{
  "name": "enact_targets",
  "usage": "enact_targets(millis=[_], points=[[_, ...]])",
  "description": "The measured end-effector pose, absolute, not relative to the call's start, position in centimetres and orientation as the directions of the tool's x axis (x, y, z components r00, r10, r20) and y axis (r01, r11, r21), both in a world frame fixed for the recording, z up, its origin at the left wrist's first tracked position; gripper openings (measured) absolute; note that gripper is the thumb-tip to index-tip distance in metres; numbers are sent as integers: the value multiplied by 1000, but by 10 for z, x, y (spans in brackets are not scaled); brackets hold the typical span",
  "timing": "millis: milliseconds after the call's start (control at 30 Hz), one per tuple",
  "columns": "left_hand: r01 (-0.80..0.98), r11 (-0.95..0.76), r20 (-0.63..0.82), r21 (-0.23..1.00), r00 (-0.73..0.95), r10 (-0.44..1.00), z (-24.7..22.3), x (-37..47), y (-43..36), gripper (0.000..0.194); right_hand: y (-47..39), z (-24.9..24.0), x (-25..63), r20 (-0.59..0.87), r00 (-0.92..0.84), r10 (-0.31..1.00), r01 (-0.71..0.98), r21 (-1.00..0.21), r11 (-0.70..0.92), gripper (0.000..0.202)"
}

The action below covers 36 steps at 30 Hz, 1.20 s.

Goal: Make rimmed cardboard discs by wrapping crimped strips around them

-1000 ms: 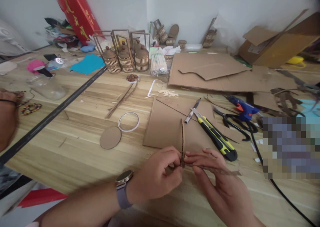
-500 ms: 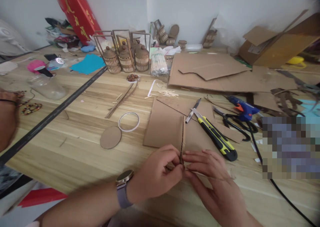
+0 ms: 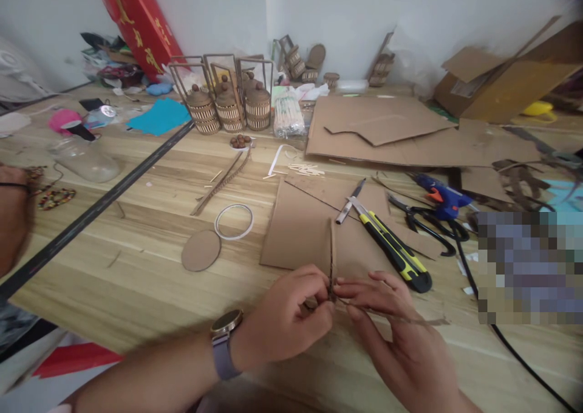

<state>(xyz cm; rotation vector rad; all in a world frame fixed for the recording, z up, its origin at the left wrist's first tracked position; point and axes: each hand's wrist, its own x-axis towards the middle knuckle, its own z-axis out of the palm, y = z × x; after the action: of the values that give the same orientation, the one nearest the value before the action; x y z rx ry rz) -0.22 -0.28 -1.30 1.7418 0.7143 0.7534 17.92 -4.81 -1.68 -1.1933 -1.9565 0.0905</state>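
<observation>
My left hand [image 3: 291,310], with a watch on the wrist, pinches the near end of a narrow cardboard strip [image 3: 333,249]. The strip stands on edge and points away from me, its corrugated side showing. At the same end, my right hand [image 3: 396,328] has its fingertips against the strip. A thin brown sliver [image 3: 428,322] passes between the right thumb and fingers and sticks out to the right; whether it is joined to the strip is hidden. Beyond the hands lies a cardboard sheet [image 3: 296,231]. On it rest a yellow-black utility knife [image 3: 394,246] and a smaller cutter [image 3: 350,201].
A cardboard disc [image 3: 201,251] and a white tape ring [image 3: 217,221] lie left of the sheet. On the right are black-handled scissors [image 3: 428,228] and a blue glue gun [image 3: 444,197] with a cable. Small lidded baskets [image 3: 230,109] stand behind. Another person's arm [image 3: 13,218] is at far left.
The right fingers have shifted slightly right, and the thin sliver now shows clearly, stretching out to the right. The cardboard strip has turned a little; my left hand is nearly still.
</observation>
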Motion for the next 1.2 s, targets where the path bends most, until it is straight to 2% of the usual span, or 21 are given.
enact_targets(millis=[200, 400, 633, 900, 1200], points=[[166, -194, 57, 967, 601, 797, -14, -3, -4, 15, -50, -21, 179, 616, -236, 752, 688, -441, 577, 12], [189, -253, 97, 949, 590, 802, -14, -3, -2, 15, -49, -25, 178, 602, -267, 752, 722, -392, 570, 9], [166, -297, 136, 940, 618, 774, -14, -3, -3, 13, -50, -25, 181, 590, -253, 767, 714, -421, 559, 12], [140, -303, 148, 943, 637, 757, -14, -2, -3, 12, -46, -15, 181, 601, -171, 781, 725, -460, 513, 8], [173, -253, 100, 952, 604, 790, -16, -3, -4, 15, -50, -20, 178, 611, -229, 758, 686, -451, 571, 12]])
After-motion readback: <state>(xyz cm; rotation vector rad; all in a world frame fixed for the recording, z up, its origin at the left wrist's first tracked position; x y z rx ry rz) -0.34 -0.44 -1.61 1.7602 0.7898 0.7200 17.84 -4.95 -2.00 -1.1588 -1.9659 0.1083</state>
